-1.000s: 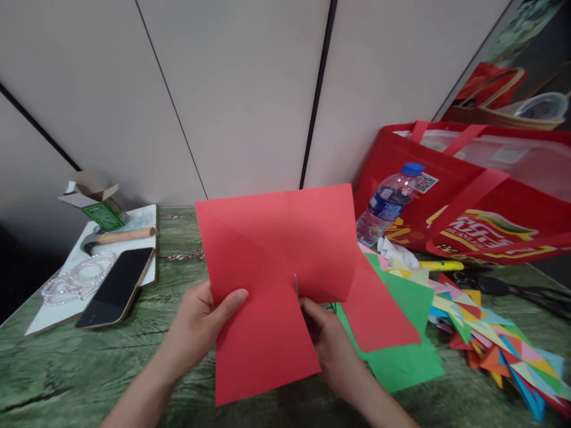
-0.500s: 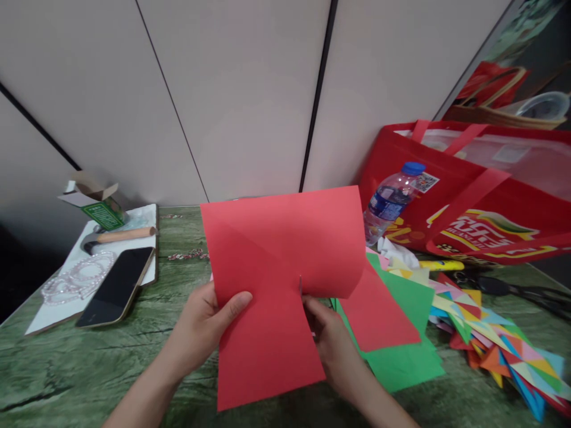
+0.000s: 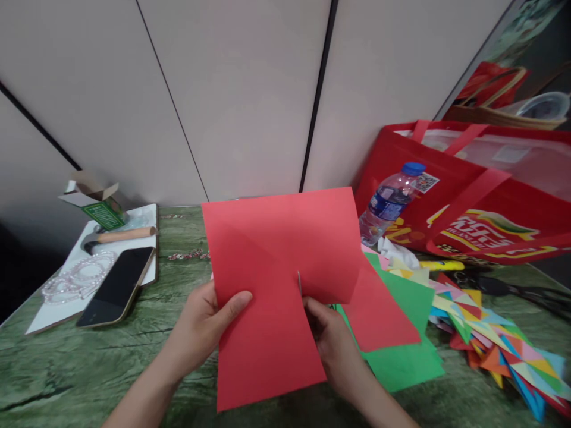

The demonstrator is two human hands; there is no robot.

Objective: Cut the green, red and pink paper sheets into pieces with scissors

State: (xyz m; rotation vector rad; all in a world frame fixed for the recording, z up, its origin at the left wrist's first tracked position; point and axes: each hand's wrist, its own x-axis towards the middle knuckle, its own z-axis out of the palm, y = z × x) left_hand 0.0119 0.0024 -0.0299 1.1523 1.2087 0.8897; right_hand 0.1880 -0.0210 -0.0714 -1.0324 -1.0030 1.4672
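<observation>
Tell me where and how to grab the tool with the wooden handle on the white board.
I'd close around the middle of the wooden handle, coming from above and the right. It is a straight rod lying sideways, free end to the right, with the curved dark head at the left. The green box stands just behind, so avoid that side.
</observation>
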